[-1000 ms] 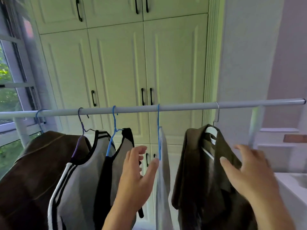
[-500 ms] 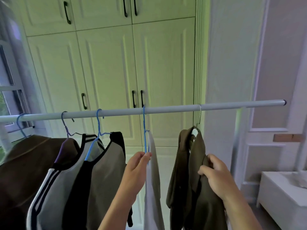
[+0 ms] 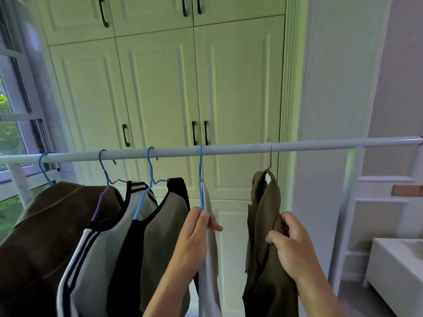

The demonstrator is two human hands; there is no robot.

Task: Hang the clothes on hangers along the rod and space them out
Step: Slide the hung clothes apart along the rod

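A pale rod runs across the view with several garments on hangers. From the left hang a brown jacket, a grey top with striped trim, a grey and black top, a light grey garment seen edge-on, and an olive jacket. My left hand pinches the blue hanger of the light grey garment at its shoulder. My right hand grips a fold of the olive jacket, which hangs from a metal hook.
White cupboard doors with black handles stand behind the rod. A window is at the left. A white unit sits low at the right. The rod's right stretch beyond the olive jacket carries no hangers.
Both hands were open and reaching a second ago. Now the left pinches the blue hanger and the right has taken hold of the olive jacket, which has turned edge-on.
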